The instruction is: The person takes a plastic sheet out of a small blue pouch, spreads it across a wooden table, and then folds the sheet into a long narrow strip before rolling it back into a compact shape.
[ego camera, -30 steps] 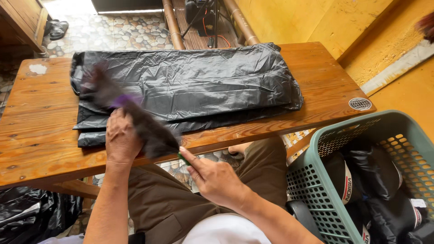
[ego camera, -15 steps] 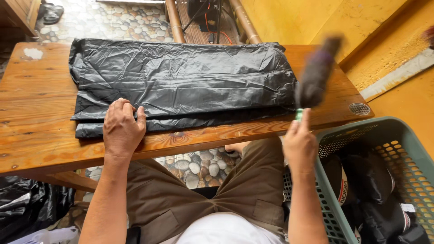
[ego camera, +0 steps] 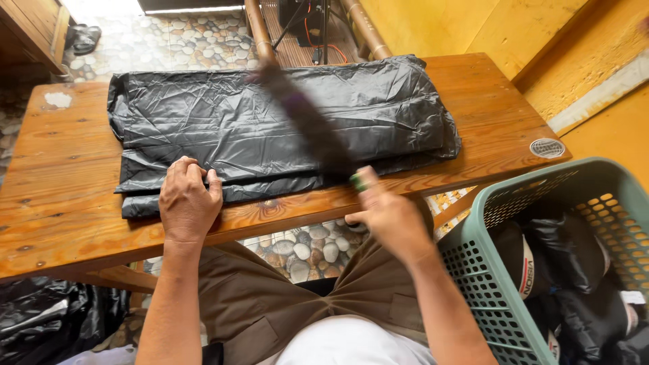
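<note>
Evidently a sweeping step: the right hand (ego camera: pixel 389 216) grips a dark, motion-blurred brush (ego camera: pixel 307 122) angled over the folded black plastic sheet (ego camera: pixel 270 115) on the wooden counter (ego camera: pixel 61 176). The left hand (ego camera: pixel 189 199) lies open, pinning the sheet's near edge. Any further stroke likely needs that hold kept firm.

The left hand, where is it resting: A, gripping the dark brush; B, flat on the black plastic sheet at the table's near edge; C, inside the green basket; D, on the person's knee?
B: the left hand lies palm down on the black plastic sheet, while the right hand holds the blurred brush.
</note>
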